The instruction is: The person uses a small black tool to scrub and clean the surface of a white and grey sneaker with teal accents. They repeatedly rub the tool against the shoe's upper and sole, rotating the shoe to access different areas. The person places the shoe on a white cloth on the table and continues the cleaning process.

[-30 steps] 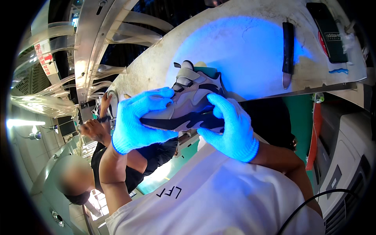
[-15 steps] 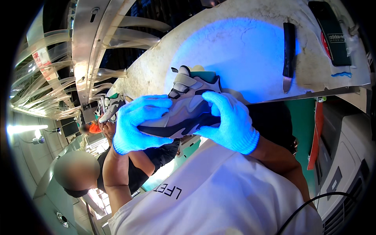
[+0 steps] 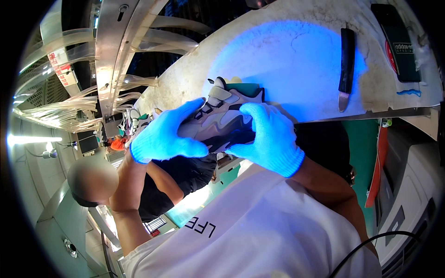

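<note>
A grey and black sneaker (image 3: 222, 121) with a strap, laces and a green lining is held up at the edge of the worktable. My left hand (image 3: 169, 134), in a white knit glove lit blue, wraps round its toe end and covers the front of it. Round the heel end, my right hand (image 3: 273, 136) is closed in a matching glove, thumb and fingers on the side and sole. The shoe lies on its side between the two hands, its opening facing away from me. Part of the sole is hidden by the fingers.
Blue light falls on the pale worktable (image 3: 287, 51). A black-handled knife (image 3: 346, 65) lies at its right, near a dark green box-like item (image 3: 402, 46) and a blue scrap (image 3: 409, 92). Clear strip curtains (image 3: 55, 111) hang at left. A co-worker (image 3: 162, 190) stands there beside another shoe (image 3: 136, 121).
My left hand has shifted up and turned over the toe, covering more of it. The shoe has tilted slightly. The right hand keeps its hold, and the co-worker has moved a little.
</note>
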Available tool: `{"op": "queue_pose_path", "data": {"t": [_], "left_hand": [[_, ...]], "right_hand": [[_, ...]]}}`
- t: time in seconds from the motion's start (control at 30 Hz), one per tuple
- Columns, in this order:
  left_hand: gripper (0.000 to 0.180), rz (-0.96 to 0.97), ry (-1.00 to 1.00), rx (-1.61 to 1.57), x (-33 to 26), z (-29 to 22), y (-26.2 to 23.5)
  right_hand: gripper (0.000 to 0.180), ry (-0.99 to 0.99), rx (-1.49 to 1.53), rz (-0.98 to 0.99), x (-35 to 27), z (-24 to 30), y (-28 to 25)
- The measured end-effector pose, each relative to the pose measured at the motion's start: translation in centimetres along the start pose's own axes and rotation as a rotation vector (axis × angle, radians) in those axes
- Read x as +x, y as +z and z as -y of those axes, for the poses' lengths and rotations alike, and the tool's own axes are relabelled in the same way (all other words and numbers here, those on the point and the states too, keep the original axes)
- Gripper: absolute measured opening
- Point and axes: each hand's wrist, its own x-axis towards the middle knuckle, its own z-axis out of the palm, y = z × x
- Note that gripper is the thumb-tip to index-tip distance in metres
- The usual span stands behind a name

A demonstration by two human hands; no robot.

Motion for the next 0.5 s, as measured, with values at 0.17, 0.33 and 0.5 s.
{"op": "queue_pose_path", "data": {"t": [0.17, 0.33, 0.5], "left_hand": [[0.113, 0.043, -0.169, 0.339, 2.5, -4.4, 1.1], [0.108, -0.054, -0.326, 0.484, 4.5, -4.3, 3.3], [0.1, -0.191, -0.253, 0.489, 5.5, -3.6, 4.0]], "right_hand": [[0.085, -0.01, -0.03, -0.001, 0.4, -0.2, 0.3], [0.082, 0.02, -0.067, 0.056, 0.8, 0.4, 0.2], [0.083, 0.029, -0.042, 0.086, 1.3, 0.2, 1.1]]}}
